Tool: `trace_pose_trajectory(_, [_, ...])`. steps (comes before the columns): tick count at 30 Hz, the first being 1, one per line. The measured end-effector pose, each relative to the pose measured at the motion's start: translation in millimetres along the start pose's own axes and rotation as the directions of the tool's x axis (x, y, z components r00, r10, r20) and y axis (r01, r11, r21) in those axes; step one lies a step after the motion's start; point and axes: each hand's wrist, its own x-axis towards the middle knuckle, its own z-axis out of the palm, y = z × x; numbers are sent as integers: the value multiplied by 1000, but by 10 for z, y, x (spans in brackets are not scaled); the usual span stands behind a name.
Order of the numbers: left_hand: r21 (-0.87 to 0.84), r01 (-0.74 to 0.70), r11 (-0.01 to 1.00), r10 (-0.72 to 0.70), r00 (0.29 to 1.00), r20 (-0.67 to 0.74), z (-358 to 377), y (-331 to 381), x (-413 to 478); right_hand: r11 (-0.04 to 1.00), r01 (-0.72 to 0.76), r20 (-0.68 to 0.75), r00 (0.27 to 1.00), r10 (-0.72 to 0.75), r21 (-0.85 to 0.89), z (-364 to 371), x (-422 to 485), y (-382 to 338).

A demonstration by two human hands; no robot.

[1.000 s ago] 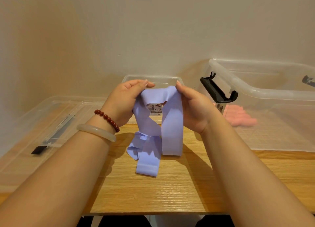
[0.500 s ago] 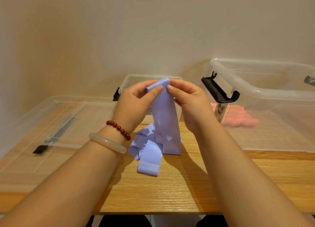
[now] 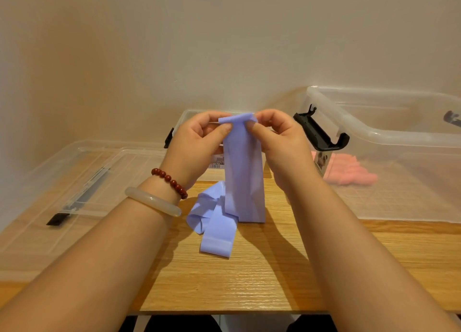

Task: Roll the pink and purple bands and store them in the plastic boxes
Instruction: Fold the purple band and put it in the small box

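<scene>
On the bench (image 3: 249, 281), the slack of a purple band (image 3: 243, 172) lies heaped in loose folds below the grips, its free end nearest the person. Above it, the left grip (image 3: 197, 142) and right grip (image 3: 282, 144) each pinch a top corner of the band between thumb and forefinger. They hold the top edge level so the strip hangs flat and straight, apparently to start a tight, even roll from that end. No coil shows yet, so the rolling looks barely begun. Just behind the grips stands a small box (image 3: 185, 117), seemingly open and a likely home for this band. Left of the grips, a clear lid (image 3: 74, 177) lies flat on the bench. Right of them and farther back, a large box (image 3: 374, 137) sits open, its black latch (image 3: 321, 134) swung clear. A pink band (image 3: 349, 173) already lies inside, blurred through the wall.
</scene>
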Motion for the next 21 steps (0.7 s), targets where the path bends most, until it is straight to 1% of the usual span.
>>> trace_pose_trajectory(4, [-44,-12,999,10,999,-34,36,150,87,998,49,20,999,-50,34,-2,42,-107])
trace_pose_trajectory(7, [-88,1,996,1,1000,19,58,287,180,996,67,-8,998,-67,66,10,119,-216])
trace_pose_trajectory(9, [-60,-42,997,44,999,32,90,332,215,994,85,-45,996,-82,74,24,164,-289])
trace_pose_trajectory(11, [-30,-99,995,99,995,-6,123,335,240,992,100,-61,994,-95,78,34,200,-337])
trace_pose_trajectory(14, [-55,-113,992,110,992,-57,157,351,261,993,106,-36,994,-105,50,43,212,-377])
trace_pose_trajectory(18, [-64,-118,991,114,992,-59,166,418,295,986,149,-43,988,-146,80,45,227,-455])
trace_pose_trajectory(21, [-62,-147,987,142,987,-74,174,490,337,980,167,-56,985,-162,106,57,265,-543])
